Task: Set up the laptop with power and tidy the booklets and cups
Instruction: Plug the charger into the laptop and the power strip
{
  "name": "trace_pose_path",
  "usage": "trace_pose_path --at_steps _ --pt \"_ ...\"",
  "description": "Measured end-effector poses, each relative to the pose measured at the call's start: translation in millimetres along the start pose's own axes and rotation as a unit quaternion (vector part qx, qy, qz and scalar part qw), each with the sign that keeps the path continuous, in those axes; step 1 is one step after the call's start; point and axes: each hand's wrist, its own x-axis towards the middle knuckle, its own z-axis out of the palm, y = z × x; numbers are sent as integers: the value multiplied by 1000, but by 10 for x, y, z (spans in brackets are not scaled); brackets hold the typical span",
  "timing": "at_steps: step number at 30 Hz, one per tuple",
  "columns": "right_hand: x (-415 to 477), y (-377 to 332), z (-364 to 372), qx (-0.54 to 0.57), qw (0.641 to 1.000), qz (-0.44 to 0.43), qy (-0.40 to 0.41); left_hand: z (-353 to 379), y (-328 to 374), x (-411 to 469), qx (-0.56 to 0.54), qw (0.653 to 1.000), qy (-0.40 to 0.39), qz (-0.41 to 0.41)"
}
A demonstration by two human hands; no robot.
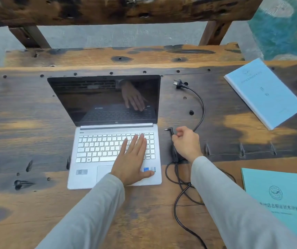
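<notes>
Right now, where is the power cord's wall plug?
In the head view, the wall plug lies loose on the table, just right of the laptop screen and left of the far booklet.

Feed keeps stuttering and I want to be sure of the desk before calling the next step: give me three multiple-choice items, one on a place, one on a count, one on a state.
1. Where is the wall plug?
A) on the table, right of the laptop screen
B) in a socket
C) on the floor

2. How many booklets are in view?
A) one
B) two
C) four

3. The barrel plug is:
A) seated in the laptop's port
B) unplugged, its cable held in the right hand
C) under a cup

Answers:
1 A, it lies on bare wood beside the lid.
2 B, a pale blue booklet lies far right and a teal booklet near right.
3 B, its tip points at the laptop with a gap between them.
</notes>
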Motion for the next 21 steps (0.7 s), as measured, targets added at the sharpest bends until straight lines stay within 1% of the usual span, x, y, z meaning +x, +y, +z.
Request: trace_pose_path --at_steps 4,9,15,21 --pt "54 6 59 -10 1000 -4 -2 -103 45 281 12 999 -26 17" --pt "134 52 112 0 1000 11 6 -124 86 495 2 999 -37 12" --pt "235 104 173 14 999 29 11 -141 110 632 6 999 -35 6" --pt "304 77 250 60 997 28 29 -131 84 657 14 999 -33 0"
